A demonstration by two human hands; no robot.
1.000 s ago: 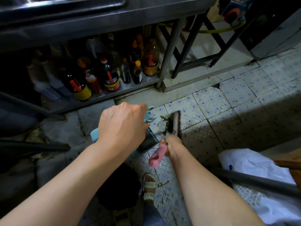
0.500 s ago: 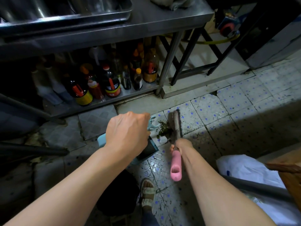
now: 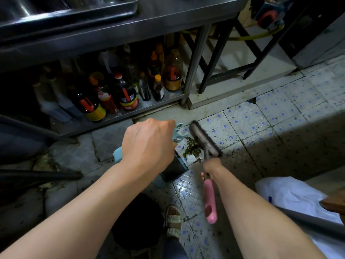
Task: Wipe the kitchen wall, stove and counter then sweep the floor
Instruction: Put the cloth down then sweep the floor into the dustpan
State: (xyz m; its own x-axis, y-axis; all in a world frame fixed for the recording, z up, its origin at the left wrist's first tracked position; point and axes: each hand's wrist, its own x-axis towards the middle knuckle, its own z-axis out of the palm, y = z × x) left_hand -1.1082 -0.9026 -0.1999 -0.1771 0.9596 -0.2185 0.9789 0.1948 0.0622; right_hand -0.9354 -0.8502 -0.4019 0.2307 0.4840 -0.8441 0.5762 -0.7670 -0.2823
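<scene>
- While the left hand [image 3: 149, 144] curls in a fist round the light blue handle of a dustpan [image 3: 172, 170], the pan's dark mouth sits low on the tiled floor [image 3: 248, 126], facing right toward the debris
- Gripping the thin shaft of a hand brush [image 3: 204, 140], the right hand [image 3: 211, 166] has its fingers wrapped just above the pink grip, which sticks out below the hand toward the camera
- Its dark bristle head lies slantwise on the floor, just right of a small debris pile [image 3: 192, 149] of green leaf scraps and a white bit
- That pile lies between the bristles and the dustpan's mouth, close to both
- White floor tiles with small blue squares look speckled with dirt, and a dark shadow covers the right part
- Beyond the hands stands a stainless steel counter [image 3: 168, 21]; its lower shelf [image 3: 134, 114] carries a crowd of sauce bottles [image 3: 127, 94] and oil bottles with red and orange caps
- To the right of the counter's leg a dark metal stand [image 3: 220, 58] rests on a raised ledge, with a yellow hose [image 3: 261, 35] running behind it
- A sandalled foot [image 3: 174, 220] shows at the bottom centre, and a white plastic bag [image 3: 291, 199] lies at the lower right
</scene>
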